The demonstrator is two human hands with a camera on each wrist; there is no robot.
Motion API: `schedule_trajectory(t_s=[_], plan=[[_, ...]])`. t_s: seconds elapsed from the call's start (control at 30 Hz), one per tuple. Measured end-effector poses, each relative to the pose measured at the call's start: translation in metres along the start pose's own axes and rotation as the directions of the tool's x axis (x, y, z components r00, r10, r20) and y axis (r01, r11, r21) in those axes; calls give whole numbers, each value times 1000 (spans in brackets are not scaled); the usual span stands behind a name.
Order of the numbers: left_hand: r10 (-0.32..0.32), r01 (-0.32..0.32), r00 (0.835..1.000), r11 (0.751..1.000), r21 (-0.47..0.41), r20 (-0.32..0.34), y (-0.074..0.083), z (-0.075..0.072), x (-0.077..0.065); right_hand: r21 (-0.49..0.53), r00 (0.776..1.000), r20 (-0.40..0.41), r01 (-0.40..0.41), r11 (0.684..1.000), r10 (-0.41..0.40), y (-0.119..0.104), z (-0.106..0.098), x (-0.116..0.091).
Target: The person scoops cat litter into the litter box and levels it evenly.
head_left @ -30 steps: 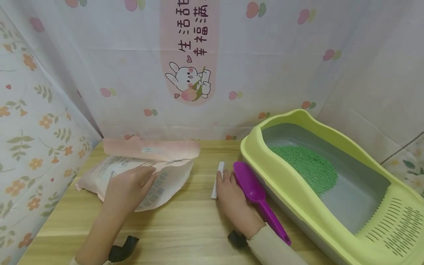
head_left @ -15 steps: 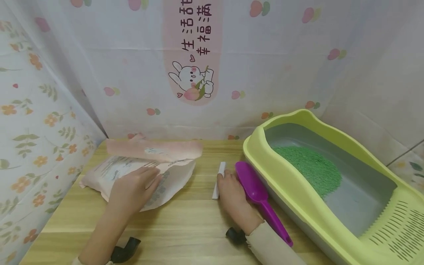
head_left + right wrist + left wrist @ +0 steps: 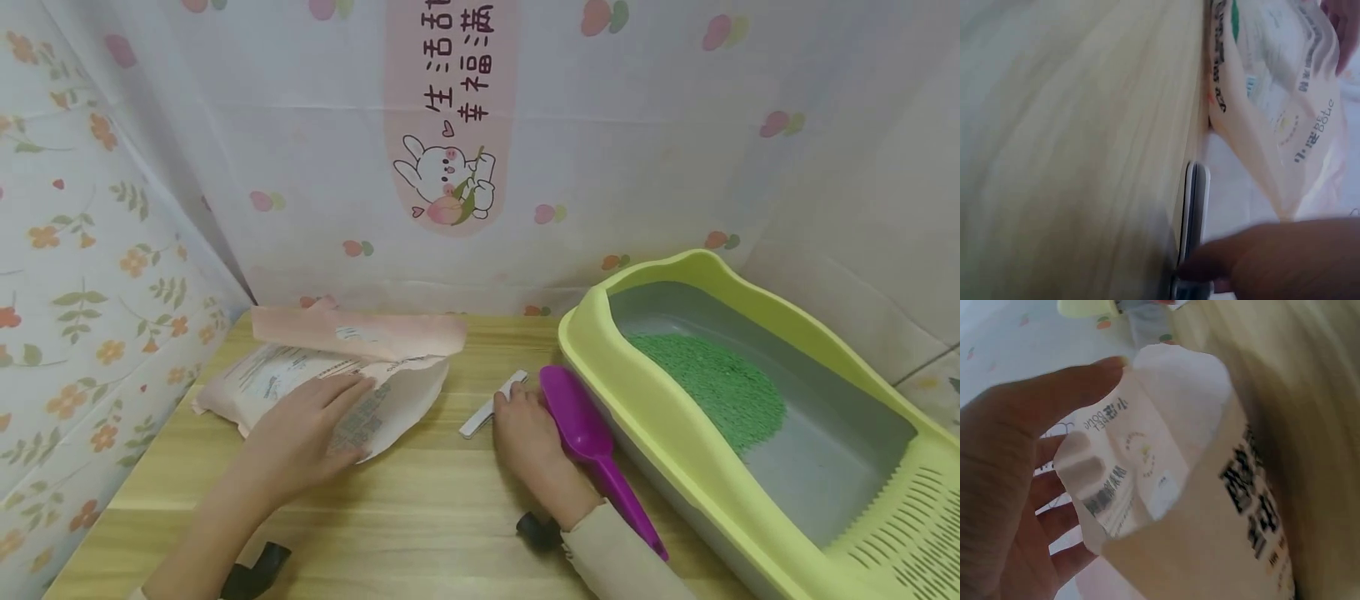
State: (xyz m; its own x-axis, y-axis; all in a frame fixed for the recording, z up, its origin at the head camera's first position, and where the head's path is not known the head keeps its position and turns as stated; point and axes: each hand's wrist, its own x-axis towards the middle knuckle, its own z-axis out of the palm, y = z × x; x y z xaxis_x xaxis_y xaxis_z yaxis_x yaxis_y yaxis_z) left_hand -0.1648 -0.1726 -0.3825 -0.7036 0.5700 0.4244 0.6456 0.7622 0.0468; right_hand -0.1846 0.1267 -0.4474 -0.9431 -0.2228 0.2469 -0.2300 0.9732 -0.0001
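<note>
My left hand (image 3: 311,433) lies at the mouth of a pale pink paper bag (image 3: 408,404), fingers extended and thumb spread apart. In the left wrist view, its fingers (image 3: 1063,569) are partly behind the bag wall, and the thumb reaches the rim. The bag's mouth gapes toward the right. My right hand (image 3: 528,442) pinches a long, narrow white bag clip (image 3: 480,417), which lies slantwise on the table. In the right wrist view, a fingertip covers the near end of the clip (image 3: 1196,200). Beside that hand lies a purple scoop (image 3: 577,408).
A yellow-green litter box (image 3: 600,350) with a grey inside stands at the right, with green pellet litter (image 3: 712,387) in it. Everything sits on a wooden table (image 3: 390,517). A patterned curtain (image 3: 322,150) hangs behind and at the left.
My left fingers have straightened, and the thumb has spread away from them at the bag's mouth. In my right hand the clip has turned, its near end swinging left. The view has shifted slightly.
</note>
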Motion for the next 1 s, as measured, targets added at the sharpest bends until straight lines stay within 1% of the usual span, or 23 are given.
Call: schedule_trajectory(t_s=[0.1, 0.2, 0.37, 0.53, 0.6, 0.67, 0.73, 0.83, 0.93, 1.0], plan=[[19, -20, 996, 1000, 7, 84, -2, 0, -12, 5, 999, 39, 34, 999, -35, 1, -2, 0], [9, -9, 990, 1000, -2, 139, -2, 0, -22, 4, 998, 43, 42, 999, -42, 3, -4, 0], [-32, 35, 987, 999, -15, 160, -1, 4, -30, 6, 999, 11, 30, 1000, -30, 4, -5, 2], [-44, 34, 980, 998, 52, 195, 0, 11, -36, 0, 999, -34, 41, 999, -41, 3, -4, 6], [-38, 24, 984, 996, 84, 173, 0, 13, -38, 30, 997, -61, 50, 998, -48, 3, -5, 7], [-38, 24, 990, 994, 103, 138, 1, 15, -40, 99, 996, -77, 59, 993, -52, 2, -7, 10], [-40, 28, 995, 993, 115, 97, 1, 17, -43, 204, 996, -73, 69, 977, -55, 2, -8, 13], [-73, 64, 994, 991, 116, 79, 2, 17, -48, 359, 998, -32, 58, 932, -50, 0, -10, 21], [-112, 103, 990, 989, 107, 87, 2, 17, -53, 492, 999, 11, 21, 870, -30, -2, -11, 33], [-130, 120, 988, 986, 112, 86, 2, 16, -56, 568, 999, 38, -16, 823, -7, -4, -12, 41]])
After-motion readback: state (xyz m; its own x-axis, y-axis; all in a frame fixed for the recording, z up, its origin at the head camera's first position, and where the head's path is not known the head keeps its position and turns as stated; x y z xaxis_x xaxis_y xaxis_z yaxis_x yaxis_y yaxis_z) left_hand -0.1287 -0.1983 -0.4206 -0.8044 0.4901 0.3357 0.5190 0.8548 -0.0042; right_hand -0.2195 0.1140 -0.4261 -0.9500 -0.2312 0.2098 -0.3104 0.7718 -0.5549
